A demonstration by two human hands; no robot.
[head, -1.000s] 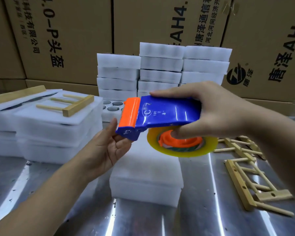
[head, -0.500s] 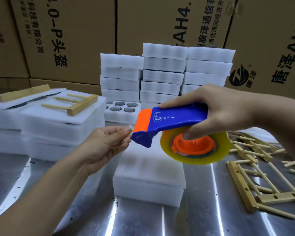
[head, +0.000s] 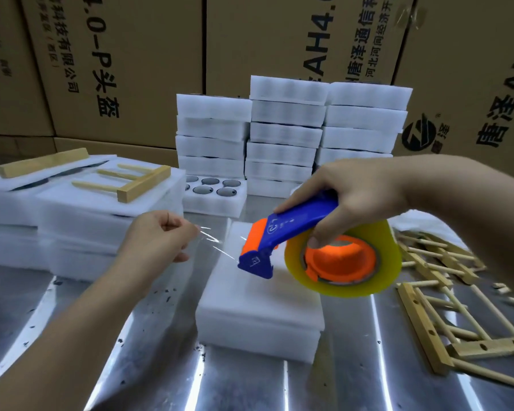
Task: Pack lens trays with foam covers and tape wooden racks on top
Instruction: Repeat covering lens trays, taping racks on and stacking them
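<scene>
**A:** Where is the covered lens tray?

**B:** The covered lens tray [head: 258, 304] lies flat on the metal table [head: 101, 351], its white foam cover on top with no rack on it.

**A:** And the hands?

**B:** The right hand [head: 356, 197] hangs above the tray's far right corner. Its fingers are wrapped round the blue handle of the tape dispenser [head: 297, 229], with the thumb on the orange hub. The yellowish tape roll [head: 347, 289] overhangs the tray's right edge. The left hand [head: 158, 241], just left of the tray, pinches the free end of the clear tape strip [head: 217, 241] between thumb and fingers.

**A:** Does the strip touch the foam?

**B:** It runs taut from the dispenser's orange nose to the pinch, above the tray's far left corner. It seems clear of the foam, but it is too transparent to be sure.

**A:** What else lies around the tray?

**B:** Loose wooden racks [head: 422, 324] lie in a heap to its right. Behind it sits an open lens tray [head: 214, 204] with dark lenses in round pockets, and farther back are stacks of foam trays [head: 285, 137] against cardboard boxes [head: 131, 69]. To its left stand packed foam stacks [head: 72, 221], one with a wooden rack [head: 144, 183] lying on top.
</scene>
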